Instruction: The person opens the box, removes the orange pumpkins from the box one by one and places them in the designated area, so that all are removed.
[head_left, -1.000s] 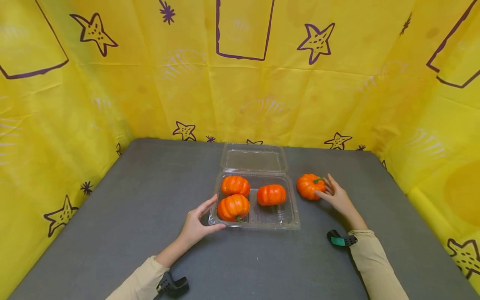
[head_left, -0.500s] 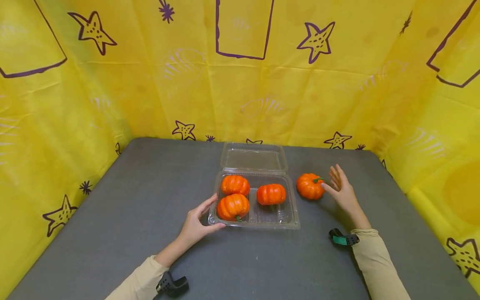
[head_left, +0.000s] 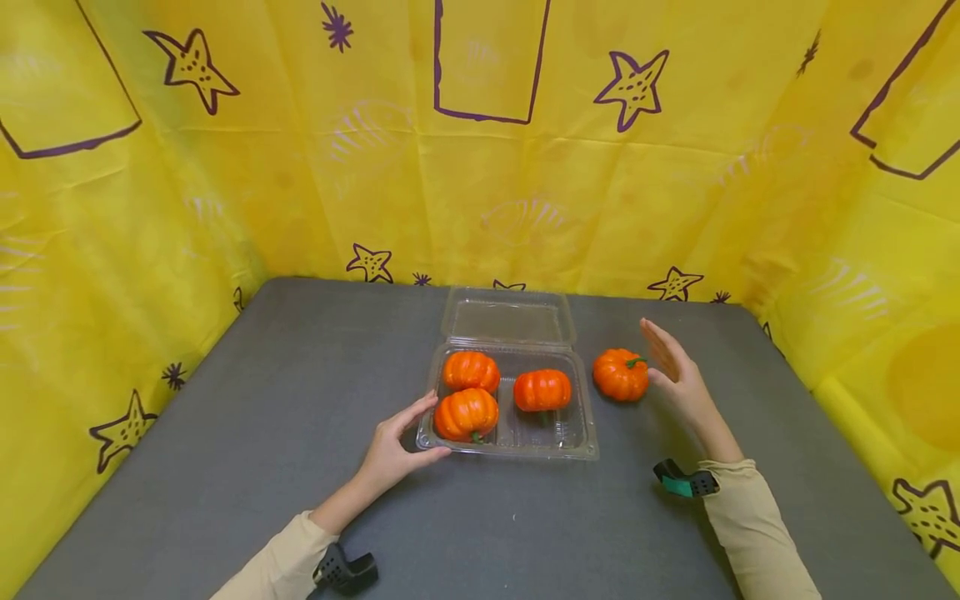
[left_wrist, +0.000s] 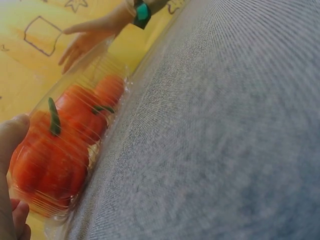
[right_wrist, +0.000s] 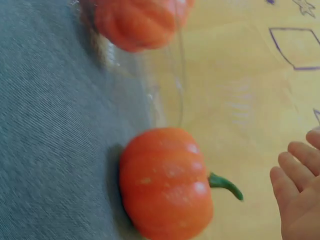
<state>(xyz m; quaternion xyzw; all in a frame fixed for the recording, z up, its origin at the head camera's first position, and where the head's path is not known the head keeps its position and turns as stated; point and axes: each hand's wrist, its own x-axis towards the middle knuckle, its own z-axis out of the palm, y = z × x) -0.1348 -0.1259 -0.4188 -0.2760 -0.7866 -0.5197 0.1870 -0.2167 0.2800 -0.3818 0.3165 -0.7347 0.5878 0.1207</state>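
Observation:
A clear plastic clamshell container (head_left: pixel 517 448) lies on the table with its lid (head_left: pixel 510 319) folded back. Inside it are three small orange pumpkins: two at the left, one behind a front-left pumpkin (head_left: pixel 467 415), and a right-hand pumpkin (head_left: pixel 542 390). My left hand (head_left: pixel 392 454) holds the container's front-left corner, thumb along the front edge and fingers at the left side. A fourth pumpkin (head_left: pixel 620 375) with a green stem sits on the table to the right of the container. My right hand (head_left: pixel 678 379) is just right of it, fingers straight, holding nothing.
The grey table (head_left: pixel 300 358) runs back to a yellow cloth backdrop (head_left: pixel 502 183) with drawn starfish. This cloth also rises along the left and right sides. Each wrist wears a black band, such as the right band (head_left: pixel 685 481).
My right hand has let go of the pumpkin on the table, drawn back to the right and straightened its fingers. That pumpkin has stayed put, as have my left hand and the container.

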